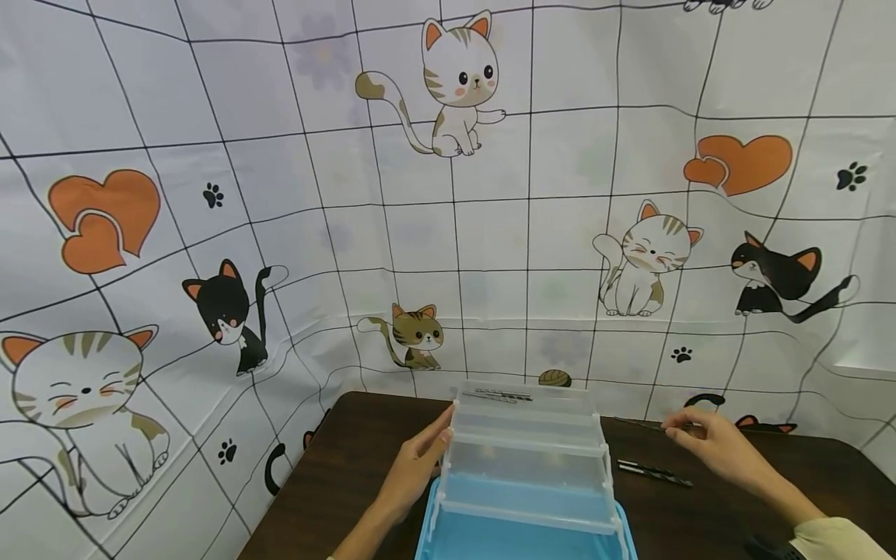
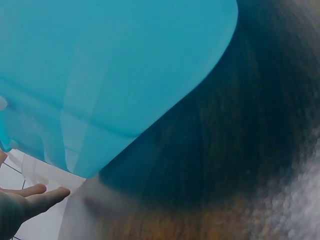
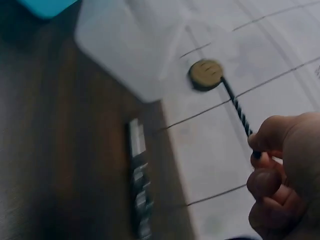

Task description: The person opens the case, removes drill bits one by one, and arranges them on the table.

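Observation:
A blue toolbox (image 1: 521,537) stands on the table with its clear tiered trays (image 1: 528,467) raised. Several drill bits (image 1: 500,396) lie in the farthest tray. At the trays' left edge is my left hand (image 1: 413,467), touching the side with fairly straight fingers; in the left wrist view its fingers (image 2: 47,197) extend beside the clear plastic. My right hand (image 3: 282,170) pinches a thin dark drill bit (image 3: 237,110) by one end, to the right of the trays. On the table between that hand and the box lie thicker drill bits (image 1: 654,472), blurred in the right wrist view.
The dark wooden table (image 1: 336,482) runs back to a hanging white sheet (image 1: 560,171) printed with grid lines and cats. A dark object (image 1: 770,547) lies near the right forearm, partly cut off by the frame's lower edge.

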`<state>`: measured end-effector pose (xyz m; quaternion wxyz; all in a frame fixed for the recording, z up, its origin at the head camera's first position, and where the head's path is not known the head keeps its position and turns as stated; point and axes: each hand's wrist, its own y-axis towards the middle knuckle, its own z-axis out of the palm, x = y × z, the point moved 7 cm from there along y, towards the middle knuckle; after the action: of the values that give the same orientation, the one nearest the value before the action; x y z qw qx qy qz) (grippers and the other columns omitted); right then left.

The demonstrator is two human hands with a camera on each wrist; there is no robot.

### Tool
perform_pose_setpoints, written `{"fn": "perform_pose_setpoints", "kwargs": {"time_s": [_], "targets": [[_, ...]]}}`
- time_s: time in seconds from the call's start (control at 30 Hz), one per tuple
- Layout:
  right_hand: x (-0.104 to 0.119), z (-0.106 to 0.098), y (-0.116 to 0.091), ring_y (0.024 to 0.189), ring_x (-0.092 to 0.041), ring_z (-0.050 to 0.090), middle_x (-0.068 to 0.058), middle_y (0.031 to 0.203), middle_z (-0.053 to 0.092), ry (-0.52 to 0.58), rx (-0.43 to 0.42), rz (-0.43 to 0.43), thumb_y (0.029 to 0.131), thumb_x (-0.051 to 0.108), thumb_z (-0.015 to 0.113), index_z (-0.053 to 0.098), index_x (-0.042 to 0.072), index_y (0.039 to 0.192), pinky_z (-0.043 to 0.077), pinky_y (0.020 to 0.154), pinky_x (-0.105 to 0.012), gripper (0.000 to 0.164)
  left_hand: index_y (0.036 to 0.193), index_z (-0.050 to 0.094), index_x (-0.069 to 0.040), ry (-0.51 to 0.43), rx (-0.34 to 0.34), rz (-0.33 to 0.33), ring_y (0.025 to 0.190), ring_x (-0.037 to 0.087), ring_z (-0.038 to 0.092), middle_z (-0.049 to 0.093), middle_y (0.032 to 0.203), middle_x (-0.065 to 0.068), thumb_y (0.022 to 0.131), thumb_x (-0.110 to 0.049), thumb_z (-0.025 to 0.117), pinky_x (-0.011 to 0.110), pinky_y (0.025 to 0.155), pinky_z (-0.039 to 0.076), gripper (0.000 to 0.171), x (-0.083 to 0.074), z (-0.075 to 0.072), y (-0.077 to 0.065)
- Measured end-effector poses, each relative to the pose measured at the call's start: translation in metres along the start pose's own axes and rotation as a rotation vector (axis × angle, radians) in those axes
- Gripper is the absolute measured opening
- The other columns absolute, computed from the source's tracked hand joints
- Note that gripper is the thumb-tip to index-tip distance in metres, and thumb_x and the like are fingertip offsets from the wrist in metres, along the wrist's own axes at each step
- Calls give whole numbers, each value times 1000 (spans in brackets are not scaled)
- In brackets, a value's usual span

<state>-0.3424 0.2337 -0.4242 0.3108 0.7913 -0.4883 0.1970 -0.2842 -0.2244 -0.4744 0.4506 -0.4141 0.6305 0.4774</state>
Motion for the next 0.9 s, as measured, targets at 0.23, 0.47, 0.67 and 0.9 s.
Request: {"fn": "perform_pose_setpoints", "kwargs": {"time_s": [0.23, 0.47, 0.67, 0.9], "targets": [[-30, 21, -22, 75, -11, 56, 0, 103, 66, 31, -11, -18, 100, 19, 69, 71, 12, 107, 48, 59, -28, 10, 158, 38, -39, -5, 10, 8, 142, 44, 35, 27, 164, -3, 110, -40, 47, 66, 100, 43, 49, -1, 1, 0], [-49, 34, -35, 67, -11, 49, 2, 97, 62, 20, 21, 38, 99, 22, 71, 71, 14, 104, 43, 55, -28, 10, 158, 37, -39, 2, 7, 18, 142, 45, 35, 27, 164, -1, 110, -38, 47, 67, 100, 42, 49, -1, 1, 0], [-54, 41, -39, 61, -11, 45, 5, 86, 57, 5, 9, 56, 96, 20, 73, 71, 14, 101, 39, 52, -28, 8, 159, 37, -36, -1, 2, 11, 142, 45, 34, 27, 164, 2, 110, -39, 47, 66, 100, 43, 50, -1, 0, -1], [-50, 44, -41, 60, -8, 45, 10, 86, 57, -32, -49, 4, 94, 14, 76, 72, 17, 97, 39, 51, -26, 6, 159, 37, -34, -8, 4, 15, 142, 46, 33, 29, 163, 3, 110, -37, 47, 64, 100, 44, 50, -1, 1, -1]]}}
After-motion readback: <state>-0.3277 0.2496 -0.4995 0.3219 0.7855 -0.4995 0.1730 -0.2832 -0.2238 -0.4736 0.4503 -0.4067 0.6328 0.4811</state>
